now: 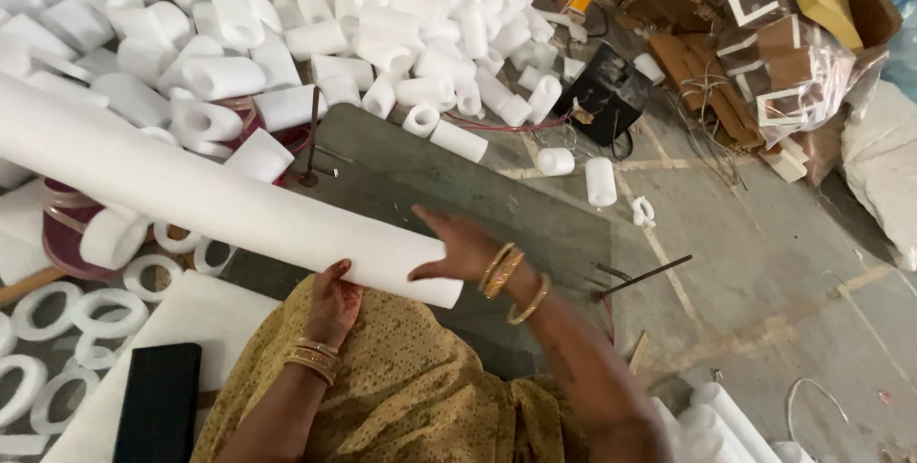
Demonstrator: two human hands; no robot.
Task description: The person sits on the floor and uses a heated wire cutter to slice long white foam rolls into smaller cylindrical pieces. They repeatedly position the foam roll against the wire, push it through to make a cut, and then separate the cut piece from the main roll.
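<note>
Soft even daylight (slight blur)

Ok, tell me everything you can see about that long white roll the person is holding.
The long white roll looks like soft foam sheet wound into a thick tube, plain white and smooth. It lies slanted, running from the upper left edge of the picture down to its cut end near the middle, above a dark board on the floor. The left hand grips it from below near that end; the right hand rests flat on top. Its far end is out of view.
</note>
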